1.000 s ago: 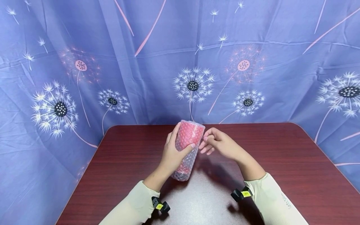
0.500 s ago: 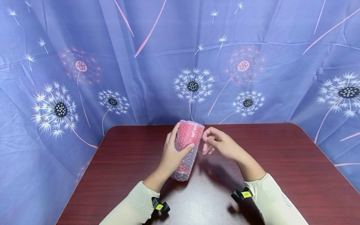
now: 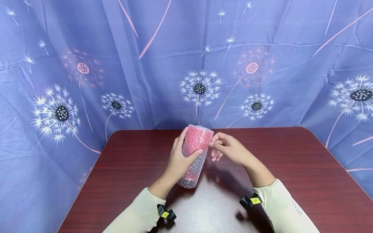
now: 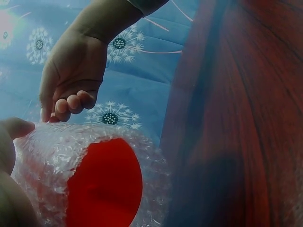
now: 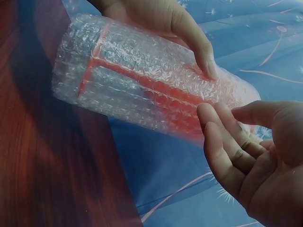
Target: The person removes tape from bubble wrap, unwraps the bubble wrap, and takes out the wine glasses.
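A red cylindrical thing wrapped in clear bubble wrap [image 3: 196, 155] is held tilted above the table; its kind is hidden by the wrap. My left hand [image 3: 181, 158] grips it from the left, with the thumb across the front. In the left wrist view its bare red round end [image 4: 106, 187] shows inside the wrap. At the upper right edge, my right hand [image 3: 228, 147] has thumb and index fingertip together at the bubble wrap [image 5: 156, 82], pinching its edge. The other fingers of that hand curl loosely, and the exact pinch point is partly hidden.
A dark red wood-grain table [image 3: 131, 168] lies below, with a bright glare near its front. Behind it hangs a blue curtain [image 3: 163, 84] with dandelion prints. Each wrist wears a small black camera [image 3: 247, 202].
The wrapped cylinder shifts slightly left, then slightly back right. The right hand's lower fingers draw in a little, and its thumb and index finger stay by the wrap's edge.
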`<state>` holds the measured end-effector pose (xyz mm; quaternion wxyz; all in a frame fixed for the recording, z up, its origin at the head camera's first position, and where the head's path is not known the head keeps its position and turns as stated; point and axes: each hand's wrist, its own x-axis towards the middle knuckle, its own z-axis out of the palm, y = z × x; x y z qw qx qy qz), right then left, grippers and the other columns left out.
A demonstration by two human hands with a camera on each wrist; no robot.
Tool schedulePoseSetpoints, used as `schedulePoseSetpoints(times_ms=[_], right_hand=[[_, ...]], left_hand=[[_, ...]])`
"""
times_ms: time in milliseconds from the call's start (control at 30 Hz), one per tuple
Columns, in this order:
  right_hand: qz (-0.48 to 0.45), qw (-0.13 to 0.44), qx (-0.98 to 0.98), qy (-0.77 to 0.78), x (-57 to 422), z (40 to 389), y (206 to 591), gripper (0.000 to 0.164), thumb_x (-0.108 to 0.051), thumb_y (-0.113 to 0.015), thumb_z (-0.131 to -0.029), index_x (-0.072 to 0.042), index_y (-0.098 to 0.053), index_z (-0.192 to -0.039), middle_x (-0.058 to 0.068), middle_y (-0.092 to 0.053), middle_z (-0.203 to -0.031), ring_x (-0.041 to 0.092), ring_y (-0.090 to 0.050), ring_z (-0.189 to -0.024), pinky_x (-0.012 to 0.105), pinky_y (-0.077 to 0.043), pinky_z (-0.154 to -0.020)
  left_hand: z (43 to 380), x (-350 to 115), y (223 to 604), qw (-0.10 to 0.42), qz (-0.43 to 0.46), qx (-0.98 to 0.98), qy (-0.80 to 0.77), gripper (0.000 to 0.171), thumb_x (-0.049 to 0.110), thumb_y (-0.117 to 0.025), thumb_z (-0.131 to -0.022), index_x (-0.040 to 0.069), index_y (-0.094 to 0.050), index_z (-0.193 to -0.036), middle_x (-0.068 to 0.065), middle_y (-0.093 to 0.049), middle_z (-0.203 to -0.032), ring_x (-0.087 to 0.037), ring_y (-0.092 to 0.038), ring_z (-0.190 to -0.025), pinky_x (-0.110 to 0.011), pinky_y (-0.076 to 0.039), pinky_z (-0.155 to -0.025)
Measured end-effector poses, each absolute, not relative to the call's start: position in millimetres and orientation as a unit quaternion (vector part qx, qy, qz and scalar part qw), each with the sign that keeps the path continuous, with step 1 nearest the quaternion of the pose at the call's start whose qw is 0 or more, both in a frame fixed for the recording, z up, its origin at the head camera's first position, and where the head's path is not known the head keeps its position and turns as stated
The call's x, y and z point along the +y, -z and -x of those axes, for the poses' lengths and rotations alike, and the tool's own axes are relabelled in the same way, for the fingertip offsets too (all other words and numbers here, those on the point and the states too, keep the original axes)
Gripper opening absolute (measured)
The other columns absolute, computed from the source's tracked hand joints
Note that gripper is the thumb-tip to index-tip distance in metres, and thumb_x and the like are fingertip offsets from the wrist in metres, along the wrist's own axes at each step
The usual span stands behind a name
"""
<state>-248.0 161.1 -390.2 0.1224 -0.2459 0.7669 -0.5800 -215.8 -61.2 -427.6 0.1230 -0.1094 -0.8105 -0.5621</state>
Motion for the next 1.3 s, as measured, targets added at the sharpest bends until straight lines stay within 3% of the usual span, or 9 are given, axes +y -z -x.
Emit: schedulePoseSetpoints(times_ms=[267,733,900,1067,1300], right_hand=[[0.269,0.113,0.764,0.576,163.8,247.4,388.9,0.015,-0.004,-0.049,-0.103,0.011,-0.050,-0.101,0.019,-0.065,-0.068,0.029,-0.067,-0.056,0.042,-0.059,-0.055],[0.275,0.105,0.760,0.579,164.1,247.1,390.8,0.013,-0.004,-0.050,-0.103,0.004,-0.049,-0.092,0.004,-0.054,-0.057,0.025,-0.062,-0.050,0.038,-0.055,-0.051],[0.280,0.100,0.763,0.575,163.1,247.5,390.7,0.012,-0.002,-0.050,-0.103,0.000,-0.050,-0.091,0.009,-0.056,-0.057,0.029,-0.064,-0.051,0.039,-0.056,-0.052],[0.272,0.090,0.773,0.566,163.3,248.0,390.1,0.014,-0.006,-0.050,-0.104,0.005,-0.051,-0.095,0.018,-0.061,-0.062,0.031,-0.067,-0.055,0.041,-0.058,-0.054],[0.245,0.088,0.796,0.547,161.7,247.0,390.4,0.020,-0.009,-0.049,-0.105,0.011,-0.051,-0.104,0.019,-0.064,-0.067,0.029,-0.070,-0.060,0.041,-0.060,-0.058]], left_hand=[[217.0,-61.6,427.9,0.114,0.116,-0.811,0.562,0.094,0.040,-0.084,-0.082,0.057,-0.024,-0.152,-0.004,-0.046,-0.146,-0.026,-0.055,-0.123,-0.048,-0.052,-0.099],[217.2,-62.5,427.3,0.124,0.128,-0.812,0.555,0.093,0.040,-0.083,-0.082,0.052,-0.026,-0.154,-0.006,-0.049,-0.142,-0.025,-0.056,-0.122,-0.048,-0.050,-0.100],[217.7,-63.5,427.9,0.121,0.136,-0.812,0.555,0.094,0.038,-0.083,-0.082,0.053,-0.024,-0.155,-0.005,-0.047,-0.145,-0.025,-0.055,-0.125,-0.048,-0.049,-0.103],[216.9,-64.0,426.1,0.119,0.148,-0.808,0.558,0.091,0.035,-0.080,-0.086,0.051,-0.024,-0.155,-0.006,-0.044,-0.148,-0.026,-0.052,-0.129,-0.050,-0.046,-0.106],[218.1,-62.6,426.7,0.125,0.142,-0.800,0.569,0.089,0.030,-0.080,-0.085,0.045,-0.029,-0.156,-0.006,-0.042,-0.148,-0.027,-0.051,-0.130,-0.050,-0.045,-0.107]])
